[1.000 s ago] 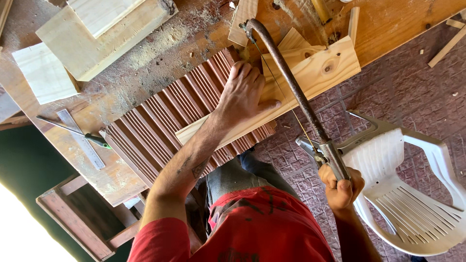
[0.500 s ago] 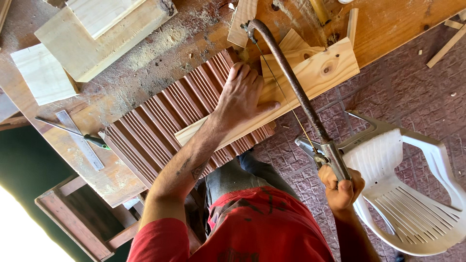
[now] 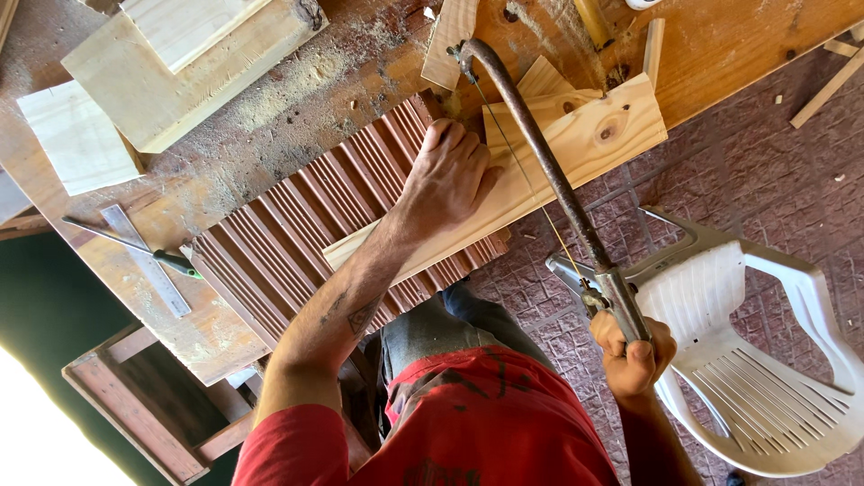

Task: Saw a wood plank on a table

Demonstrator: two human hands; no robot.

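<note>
Sawing a Plank at the Workbench

Sawdust covers the wooden workbench (image 3: 270,99), which stands over a patterned brick floor (image 3: 747,162). On the bench lies a ribbed reddish-brown panel (image 3: 297,243), and beside the bench stands a white plastic chair (image 3: 765,360). A pale wooden plank (image 3: 576,153) rests across the panel. The left hand (image 3: 447,175) presses flat on the plank, fingers spread and curled over its edge. The right hand (image 3: 633,355) is closed around the handle of a bow saw (image 3: 549,171), whose thin blade crosses the plank. A metal ruler (image 3: 144,261) lies near the bench edge.
</note>
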